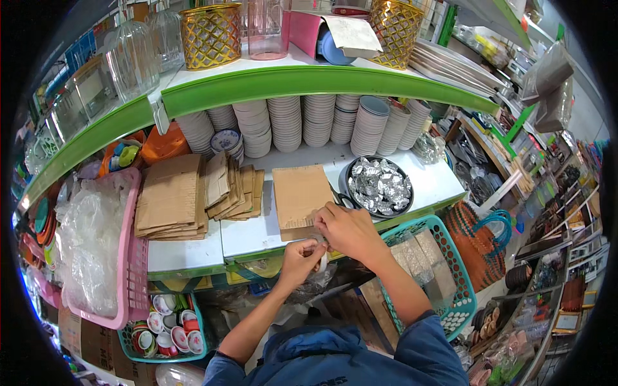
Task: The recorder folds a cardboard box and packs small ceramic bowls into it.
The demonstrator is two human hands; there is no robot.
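My left hand [303, 259] is at the front edge of the white shelf [251, 236], its fingers closed around a small roll of tape [323, 263]. My right hand [345, 229] meets it from the upper right, fingertips pinched together close to the roll; what they pinch is too small to tell. Just beyond both hands a rectangular piece of brown cardboard [301, 195] lies flat. Black-handled scissors [344, 199] rest at its right side, partly hidden by my right hand. A round dark pan [410, 200] full of silver foil-wrapped pieces [379, 186] stands to the right.
Cardboard stacks [169, 198] and smaller folded cardboard pieces [227, 188] lie left. A pink basket [130, 251] holds clear plastic. Stacked white bowls [285, 123] line the back under a green-edged shelf [309, 79]. Teal baskets [466, 289] flank me below; a woven bag [475, 246] stands right.
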